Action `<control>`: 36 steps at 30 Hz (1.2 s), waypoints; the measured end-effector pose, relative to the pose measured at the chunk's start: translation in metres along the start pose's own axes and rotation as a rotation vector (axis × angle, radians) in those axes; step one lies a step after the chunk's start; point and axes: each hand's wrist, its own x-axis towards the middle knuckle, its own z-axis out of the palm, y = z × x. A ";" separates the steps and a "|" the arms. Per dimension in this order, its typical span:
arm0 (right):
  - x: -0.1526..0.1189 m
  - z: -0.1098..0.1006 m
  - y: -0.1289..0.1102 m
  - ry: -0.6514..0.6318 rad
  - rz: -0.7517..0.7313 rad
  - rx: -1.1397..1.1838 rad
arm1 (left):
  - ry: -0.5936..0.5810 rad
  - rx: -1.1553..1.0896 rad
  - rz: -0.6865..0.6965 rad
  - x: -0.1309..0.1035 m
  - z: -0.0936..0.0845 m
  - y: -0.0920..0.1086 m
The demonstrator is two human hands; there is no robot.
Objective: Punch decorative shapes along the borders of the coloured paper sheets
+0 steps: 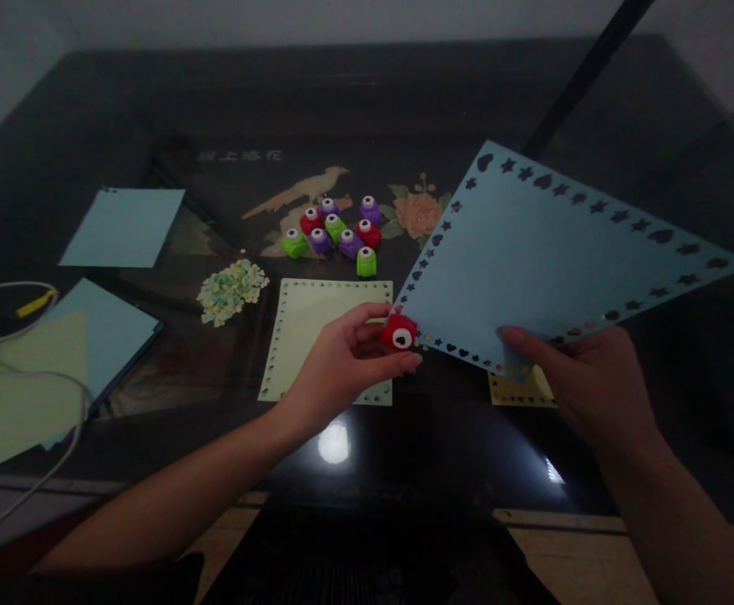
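Observation:
My left hand (357, 349) is closed around a small red craft punch (399, 334) whose white top bears a dark heart. The punch sits at the left corner of a blue paper sheet (530, 252). Heart, star and flower holes run along the sheet's edges. My right hand (584, 370) grips the sheet's lower edge, thumb on top and fingers beneath, holding it tilted above the table. Under my left hand lies a pale green sheet (316, 315) with punched borders. Partly covered by the blue sheet and my right hand is a yellowish punched sheet (518, 391).
Several red, green and purple craft punches (335, 235) are grouped mid-table. A pile of paper cutouts (233, 291) lies left of them. Farther left are a blue sheet (124, 228), stacked papers (26, 386) and a white cable (80, 420). The dark table (171, 109) is glossy.

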 end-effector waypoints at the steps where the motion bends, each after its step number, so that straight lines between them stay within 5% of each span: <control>1: 0.000 0.000 0.000 -0.001 0.003 0.000 | 0.000 0.002 -0.001 0.000 0.000 0.000; 36: 0.001 0.001 -0.002 -0.036 -0.023 0.053 | -0.008 0.121 0.092 0.001 -0.003 -0.002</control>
